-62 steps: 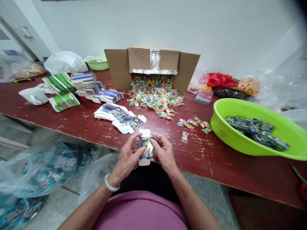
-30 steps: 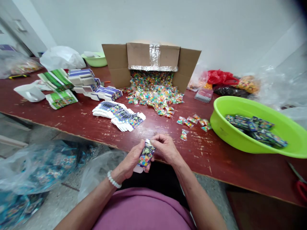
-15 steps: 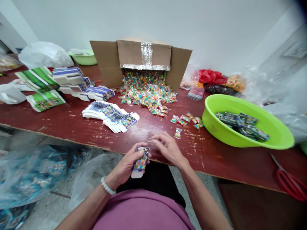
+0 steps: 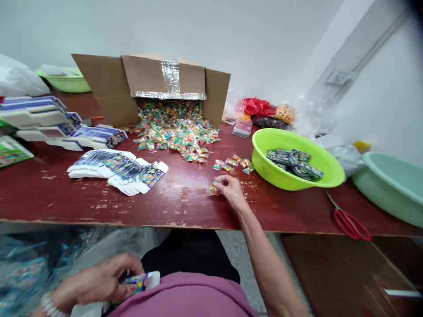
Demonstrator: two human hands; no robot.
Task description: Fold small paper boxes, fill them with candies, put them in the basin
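Low by my lap, my left hand (image 4: pixel 109 277) grips a small printed candy box (image 4: pixel 138 282) whose white end flap sticks out to the right. Over the table, my right hand (image 4: pixel 229 189) has its thumb and fingers closed on a small clear candy packet (image 4: pixel 212 188) with colourful sweets inside. Just beyond it lie several loose candy packets (image 4: pixel 228 167). A large heap of the same packets (image 4: pixel 175 136) spills from an open cardboard box (image 4: pixel 165 77). To the left, flat unfilled cartons (image 4: pixel 122 169) lie fanned out in an overlapping row.
A bright green basin (image 4: pixel 264 174) holding several small filled boxes stands on the right, with red-handled scissors (image 4: pixel 350 222) before it. A pale green basin (image 4: pixel 390 189) sits at the far right. Bundled cartons (image 4: pixel 99 136) are stacked on the left. Plastic bags (image 4: pixel 297 116) lie behind.
My left hand has moved down and left with the candy box. My right hand has reached to the table and taken hold of a candy packet. The view has turned to the right.
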